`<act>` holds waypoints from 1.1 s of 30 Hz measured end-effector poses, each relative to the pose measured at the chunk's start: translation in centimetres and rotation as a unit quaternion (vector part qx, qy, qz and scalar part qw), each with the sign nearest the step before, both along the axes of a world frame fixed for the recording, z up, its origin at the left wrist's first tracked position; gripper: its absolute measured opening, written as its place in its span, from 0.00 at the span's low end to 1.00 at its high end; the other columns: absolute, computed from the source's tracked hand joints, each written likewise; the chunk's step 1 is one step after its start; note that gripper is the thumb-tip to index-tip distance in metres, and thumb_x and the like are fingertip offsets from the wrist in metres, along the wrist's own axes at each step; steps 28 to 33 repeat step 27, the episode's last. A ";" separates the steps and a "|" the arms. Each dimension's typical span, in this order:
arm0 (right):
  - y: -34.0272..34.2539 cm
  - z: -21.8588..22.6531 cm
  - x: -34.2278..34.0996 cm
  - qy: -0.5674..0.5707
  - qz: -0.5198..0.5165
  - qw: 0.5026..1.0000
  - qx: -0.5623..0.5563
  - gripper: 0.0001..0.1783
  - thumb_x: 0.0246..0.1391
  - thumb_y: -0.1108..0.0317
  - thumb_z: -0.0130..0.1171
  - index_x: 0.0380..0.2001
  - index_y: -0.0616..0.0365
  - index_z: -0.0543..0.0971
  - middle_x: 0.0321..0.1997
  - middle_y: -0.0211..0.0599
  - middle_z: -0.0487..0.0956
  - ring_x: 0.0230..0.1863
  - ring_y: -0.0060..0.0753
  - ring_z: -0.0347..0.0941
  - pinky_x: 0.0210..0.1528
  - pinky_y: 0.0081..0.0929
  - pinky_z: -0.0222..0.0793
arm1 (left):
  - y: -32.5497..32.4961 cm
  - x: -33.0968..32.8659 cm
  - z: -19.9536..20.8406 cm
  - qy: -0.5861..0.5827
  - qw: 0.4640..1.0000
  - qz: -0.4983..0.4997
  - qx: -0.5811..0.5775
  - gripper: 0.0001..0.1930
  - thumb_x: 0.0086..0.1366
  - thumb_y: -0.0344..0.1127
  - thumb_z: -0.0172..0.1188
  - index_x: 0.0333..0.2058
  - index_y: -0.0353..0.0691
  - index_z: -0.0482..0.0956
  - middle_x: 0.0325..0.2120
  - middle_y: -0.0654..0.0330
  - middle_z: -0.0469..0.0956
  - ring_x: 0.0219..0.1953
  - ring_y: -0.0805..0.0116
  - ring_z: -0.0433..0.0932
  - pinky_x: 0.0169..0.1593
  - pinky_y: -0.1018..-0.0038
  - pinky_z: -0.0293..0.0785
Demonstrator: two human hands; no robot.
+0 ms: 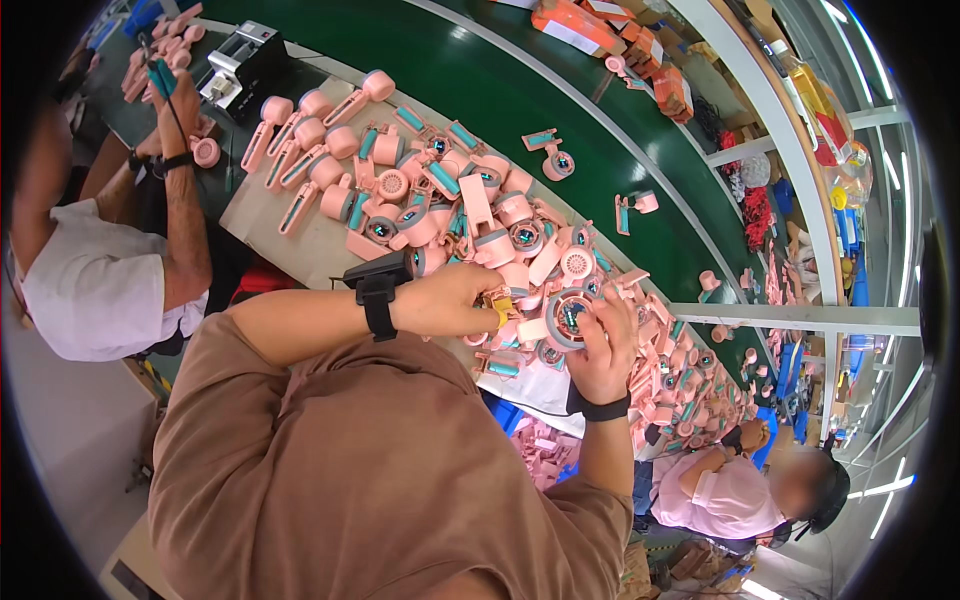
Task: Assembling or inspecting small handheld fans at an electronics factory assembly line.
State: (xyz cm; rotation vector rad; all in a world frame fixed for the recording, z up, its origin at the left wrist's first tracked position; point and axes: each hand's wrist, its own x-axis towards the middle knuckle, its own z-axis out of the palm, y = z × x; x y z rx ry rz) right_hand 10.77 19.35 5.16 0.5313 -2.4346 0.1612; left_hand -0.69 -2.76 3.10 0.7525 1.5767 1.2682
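My right hand (604, 350) is curled around the rim of a round pink fan head (568, 318), with a green circuit board showing inside its open ring. The fan's short pink neck points left, toward my other hand. My left hand (455, 300) is closed, with thumb and fingers pinched at a small yellow piece (502, 308) beside pink fan parts. Its fingertips are partly hidden, so the exact grip is hard to make out. Around both hands lies a dense pile of pink handheld fan parts (478, 200), some with teal batteries or boards exposed.
A green conveyor belt (480, 75) runs beyond the bench, carrying scattered fan parts. Finished-looking fans lie in a row at the left, near a black and silver machine (240, 70). One person (110, 270) sits at the left, another (735, 490) at the right. Blue bins sit below the bench.
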 end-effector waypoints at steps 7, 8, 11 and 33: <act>-1.3 1.7 -0.1 -0.197 -0.082 0.967 -0.138 0.31 0.29 0.73 0.68 0.43 0.56 0.69 0.42 0.41 0.70 0.47 0.46 0.66 0.46 0.36 0.65 | 0.4 -0.1 -1.6 0.159 0.983 0.037 0.086 0.11 0.52 0.33 0.55 0.35 0.35 0.71 0.26 0.57 0.76 0.31 0.68 0.77 0.33 0.72 0.72; -1.5 2.1 0.0 -0.209 -0.090 0.963 -0.142 0.32 0.29 0.72 0.69 0.43 0.57 0.69 0.43 0.43 0.70 0.47 0.46 0.67 0.47 0.36 0.65 | 0.5 -0.1 -1.6 0.161 0.983 0.041 0.078 0.11 0.52 0.33 0.55 0.35 0.35 0.71 0.26 0.55 0.76 0.32 0.66 0.78 0.34 0.71 0.72; -1.8 2.6 0.2 -0.248 -0.102 0.944 -0.192 0.33 0.28 0.71 0.69 0.44 0.59 0.68 0.44 0.44 0.69 0.46 0.46 0.66 0.46 0.35 0.65 | 0.6 -0.3 -1.8 0.212 0.974 0.048 0.063 0.12 0.52 0.33 0.55 0.35 0.35 0.71 0.27 0.54 0.77 0.31 0.64 0.78 0.34 0.71 0.72; -0.5 1.9 -0.1 -0.223 0.000 0.968 -0.116 0.36 0.28 0.75 0.69 0.47 0.50 0.70 0.51 0.42 0.67 0.55 0.51 0.63 0.52 0.47 0.64 | 1.2 -1.3 -1.5 0.227 0.974 0.010 0.012 0.12 0.47 0.36 0.58 0.31 0.37 0.75 0.25 0.56 0.77 0.29 0.64 0.77 0.34 0.71 0.72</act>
